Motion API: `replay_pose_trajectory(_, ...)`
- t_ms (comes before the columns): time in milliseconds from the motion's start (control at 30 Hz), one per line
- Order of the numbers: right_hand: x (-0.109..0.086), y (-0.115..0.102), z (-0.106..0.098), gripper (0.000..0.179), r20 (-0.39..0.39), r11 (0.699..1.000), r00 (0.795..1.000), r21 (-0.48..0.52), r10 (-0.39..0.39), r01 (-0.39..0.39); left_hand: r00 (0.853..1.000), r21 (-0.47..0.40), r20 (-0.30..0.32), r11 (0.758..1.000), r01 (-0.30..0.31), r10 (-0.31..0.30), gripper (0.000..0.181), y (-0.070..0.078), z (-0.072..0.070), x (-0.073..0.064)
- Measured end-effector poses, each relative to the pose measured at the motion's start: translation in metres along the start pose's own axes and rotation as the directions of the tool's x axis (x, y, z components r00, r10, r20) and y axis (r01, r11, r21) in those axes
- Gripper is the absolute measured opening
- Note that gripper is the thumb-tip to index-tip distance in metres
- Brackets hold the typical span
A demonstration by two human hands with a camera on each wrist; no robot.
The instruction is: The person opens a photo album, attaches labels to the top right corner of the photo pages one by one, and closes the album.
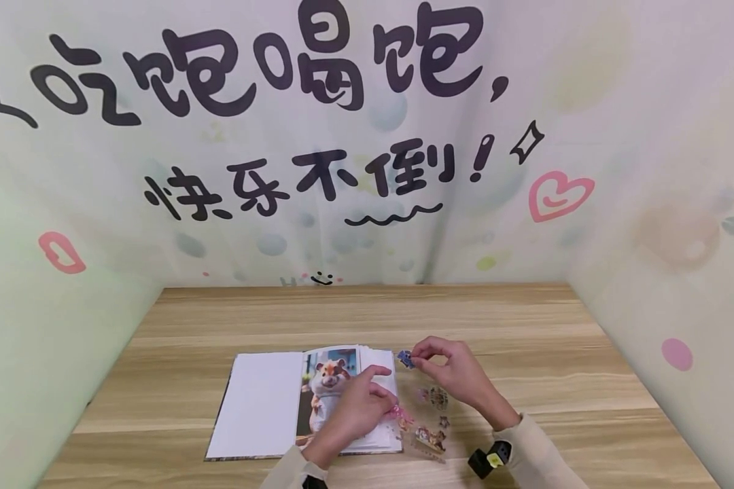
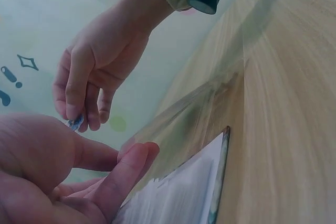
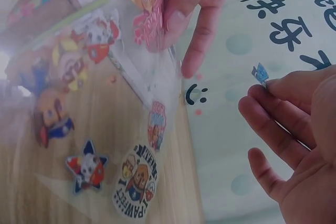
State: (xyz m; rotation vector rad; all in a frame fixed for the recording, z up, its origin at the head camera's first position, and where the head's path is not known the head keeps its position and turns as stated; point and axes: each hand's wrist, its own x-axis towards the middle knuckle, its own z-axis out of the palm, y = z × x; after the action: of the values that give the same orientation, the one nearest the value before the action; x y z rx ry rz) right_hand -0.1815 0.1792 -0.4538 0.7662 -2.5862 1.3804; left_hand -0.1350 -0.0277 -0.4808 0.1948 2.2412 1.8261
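My left hand (image 1: 356, 409) pinches the edge of a clear sticker sheet (image 3: 113, 106) between thumb and fingers, over the right page of an open book (image 1: 257, 405). Cartoon dog stickers dot the sheet, among them a star-shaped sticker (image 3: 86, 167) and an oval lettered sticker (image 3: 135, 184). A pink sticker (image 3: 148, 19) lies right by the left fingertips in the right wrist view. Beyond the sheet's far edge, my right hand (image 1: 455, 370) pinches a small blue sticker (image 1: 406, 359) between thumb and forefinger, raised over the table. Its other fingers are loosely bent.
The book lies flat on a wooden table (image 1: 514, 326), its left page plain white. A hamster picture (image 1: 327, 377) shows beside the middle fold, partly covered by the left hand. A printed curtain (image 1: 367, 251) hangs behind the table. A black wrist camera (image 1: 482, 463) sits on the right wrist.
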Motion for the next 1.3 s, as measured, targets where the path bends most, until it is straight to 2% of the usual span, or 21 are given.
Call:
replay_pose_trajectory(167,0.001,0.002,0.001,0.014,-0.026,1.0,1.0,0.023,-0.016,0.017,0.999,-0.014,-0.005,0.999,-0.035,0.035,0.049,0.001,0.007,0.002)
replay_pose_trajectory(267,0.002,0.003,0.001,0.014,-0.037,0.999,0.999,0.044,-0.005,0.007,0.999,0.006,-0.018,0.999,-0.047,0.047,0.049,0.001,0.013,0.004)
replay_pose_trajectory(433,0.002,0.002,0.001,0.008,-0.047,0.999,0.999,0.041,0.025,-0.023,0.996,0.084,-0.046,0.993,-0.077,0.081,0.047,-0.002,0.022,0.006)
replay_pose_trajectory(600,0.002,0.002,0.001,0.009,-0.054,0.999,0.998,0.037,0.041,-0.039,0.993,0.148,-0.061,0.985,-0.092,0.102,0.047,-0.002,0.028,0.008)
replay_pose_trajectory(867,0.0,0.002,-0.001,0.011,-0.057,0.998,0.997,0.017,0.055,-0.055,0.993,0.14,-0.048,0.985,-0.103,0.111,0.045,0.001,0.031,0.007)
replay_pose_trajectory(1100,0.001,0.004,-0.001,0.014,-0.087,0.999,0.996,0.004,0.038,-0.038,0.99,0.13,0.006,0.981,-0.143,0.143,0.048,0.005,0.03,0.005)
replay_pose_trajectory(1300,0.002,0.001,-0.003,0.011,-0.089,0.995,0.991,0.03,0.097,-0.095,0.988,0.097,0.012,0.983,-0.154,0.153,0.049,0.014,0.027,0.002)
